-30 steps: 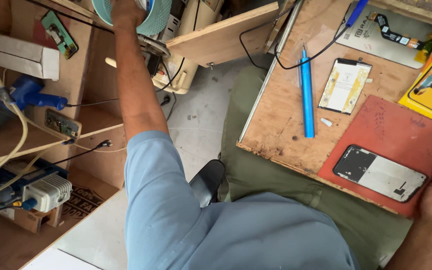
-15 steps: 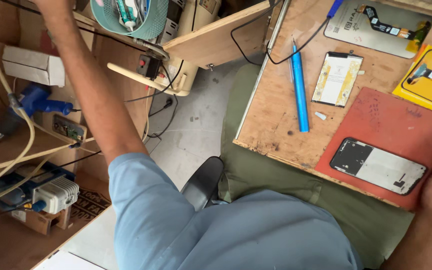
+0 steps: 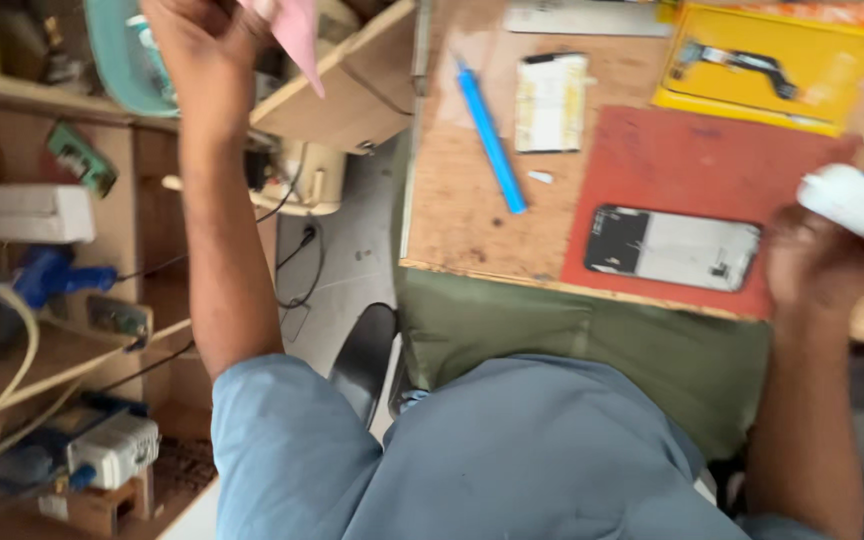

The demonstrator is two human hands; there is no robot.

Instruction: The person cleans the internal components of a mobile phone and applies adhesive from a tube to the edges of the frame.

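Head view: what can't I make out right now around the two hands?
- Left hand: motion-blurred; the grip on the pink piece is unclear, and the top edge cuts both off.
- Right hand: blurred; the white object it holds cannot be identified.
- Opened phone on the red mat: inner parts too blurred to tell.
- Teal bowl: contents hidden by the left hand.

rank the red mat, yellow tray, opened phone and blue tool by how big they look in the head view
1. red mat
2. yellow tray
3. opened phone
4. blue tool
The mat is partly covered and the tray cut by the frame edge.
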